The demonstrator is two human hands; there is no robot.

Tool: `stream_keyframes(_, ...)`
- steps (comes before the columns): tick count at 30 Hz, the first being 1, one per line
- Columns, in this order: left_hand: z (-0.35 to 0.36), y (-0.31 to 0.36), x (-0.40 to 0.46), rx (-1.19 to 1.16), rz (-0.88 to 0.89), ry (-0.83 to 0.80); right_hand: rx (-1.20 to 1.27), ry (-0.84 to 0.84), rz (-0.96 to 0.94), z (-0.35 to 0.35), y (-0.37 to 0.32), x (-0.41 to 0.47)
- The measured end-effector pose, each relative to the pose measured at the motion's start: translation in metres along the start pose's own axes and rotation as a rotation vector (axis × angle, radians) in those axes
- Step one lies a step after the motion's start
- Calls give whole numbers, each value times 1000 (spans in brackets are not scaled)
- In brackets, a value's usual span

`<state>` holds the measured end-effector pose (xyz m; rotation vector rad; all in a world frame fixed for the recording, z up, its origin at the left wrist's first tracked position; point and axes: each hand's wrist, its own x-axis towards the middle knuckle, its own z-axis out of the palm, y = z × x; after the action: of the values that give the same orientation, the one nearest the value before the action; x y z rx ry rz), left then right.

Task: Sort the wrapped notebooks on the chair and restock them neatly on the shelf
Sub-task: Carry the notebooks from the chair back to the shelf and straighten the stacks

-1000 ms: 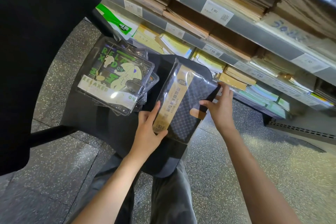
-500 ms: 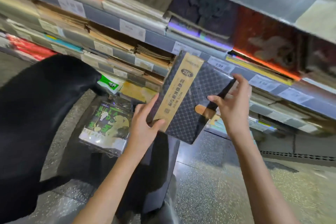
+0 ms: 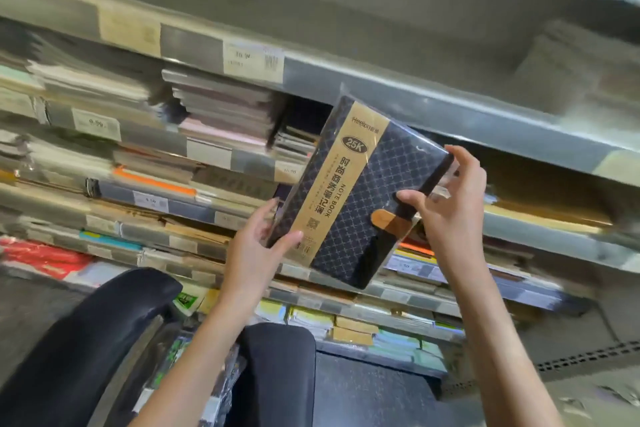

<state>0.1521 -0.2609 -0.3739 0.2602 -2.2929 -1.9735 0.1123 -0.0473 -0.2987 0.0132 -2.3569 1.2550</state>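
Shelf [image 3: 433, 107]: tiered, stacked with stationery, blurred. Chair [image 3: 86, 340]: below, more wrapped stock on seat. Notebook [image 3: 360, 184]: wrapped, tilted, raised before shelf, clear of it. Left hand [image 3: 256, 246] grips lower edge; right hand [image 3: 446, 204] pinches clasp side. Step: restocking. Next: likely level notebook, slide onto matching dark stack.

Notebook [image 3: 360, 191] between both hands, before the shelf [image 3: 415, 104], chair [image 3: 79, 340] below
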Motion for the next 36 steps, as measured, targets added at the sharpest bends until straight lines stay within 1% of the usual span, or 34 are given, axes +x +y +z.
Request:
stream_keyframes(6,-8,80,-1,13,137,-135,3,38,-105,-49,-68,32)
stream_keyframes(11,0,138,2,-32,186,-148,24,69,-196,-87,-113,60)
stream_keyframes(18,12,188,3,-281,158,-191,34,84,-289,-124,-149,84)
stream_keyframes(20,15,205,6,-335,158,-180,5,124,-358,-132,-157,82)
stream_keyframes(23,17,235,9,-416,152,-171,-166,238,-443,-139,-154,75)
stream_keyframes(25,15,253,15,-444,127,-173,-236,299,-486,-136,-145,67)
stream_keyframes(30,10,290,34,-462,51,-159,-347,346,-621,-109,-119,53)
stream_keyframes(33,6,307,39,-467,6,-173,-375,395,-667,-96,-111,46)
stream_keyframes(36,3,324,45,-460,-3,-195,-482,396,-700,-86,-105,49)
